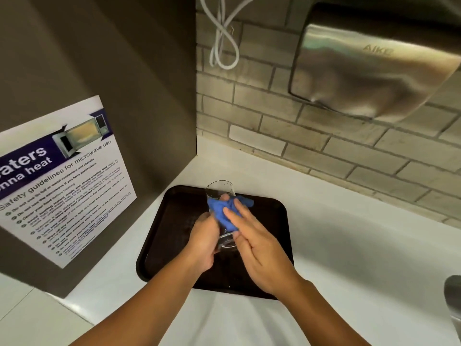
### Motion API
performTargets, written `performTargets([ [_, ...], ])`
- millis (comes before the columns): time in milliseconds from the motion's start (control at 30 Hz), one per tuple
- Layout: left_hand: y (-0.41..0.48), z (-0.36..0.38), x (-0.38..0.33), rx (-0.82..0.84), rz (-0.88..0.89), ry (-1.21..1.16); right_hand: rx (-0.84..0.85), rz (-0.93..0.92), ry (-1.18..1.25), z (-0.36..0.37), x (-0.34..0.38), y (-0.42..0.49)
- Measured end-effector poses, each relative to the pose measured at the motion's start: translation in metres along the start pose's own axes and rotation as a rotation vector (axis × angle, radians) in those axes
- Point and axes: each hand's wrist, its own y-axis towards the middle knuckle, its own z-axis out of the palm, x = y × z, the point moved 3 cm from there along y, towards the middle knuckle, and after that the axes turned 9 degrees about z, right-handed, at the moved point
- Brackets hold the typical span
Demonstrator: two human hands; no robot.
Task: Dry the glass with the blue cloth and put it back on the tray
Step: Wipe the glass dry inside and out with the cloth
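A clear drinking glass is held tilted above the dark brown tray, its rim pointing away from me. My left hand grips the lower part of the glass from the left. A blue cloth is wrapped against the side of the glass. My right hand presses the cloth onto the glass with its fingers stretched out. The base of the glass shows between the two hands.
The tray lies on a white counter in a corner. A grey panel with a microwave safety poster stands on the left. A steel hand dryer and white cable hang on the brick wall. A metal object sits at the right edge.
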Motion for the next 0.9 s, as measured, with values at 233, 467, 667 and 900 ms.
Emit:
performTargets([
  [233,-0.002,0.003,-0.01,0.009,0.025,-0.002,-0.068,0.0,-0.056,0.004,0.005,-0.003],
  [467,-0.005,0.004,-0.018,0.006,0.019,0.024,-0.133,0.087,0.024,-0.007,0.0,0.003],
  [667,-0.01,0.001,-0.022,-0.012,-0.039,-0.034,-0.156,0.084,0.168,-0.002,-0.002,-0.007],
  [900,-0.015,0.012,-0.029,0.068,-0.218,-0.341,-0.14,-0.13,0.077,0.003,0.01,-0.014],
])
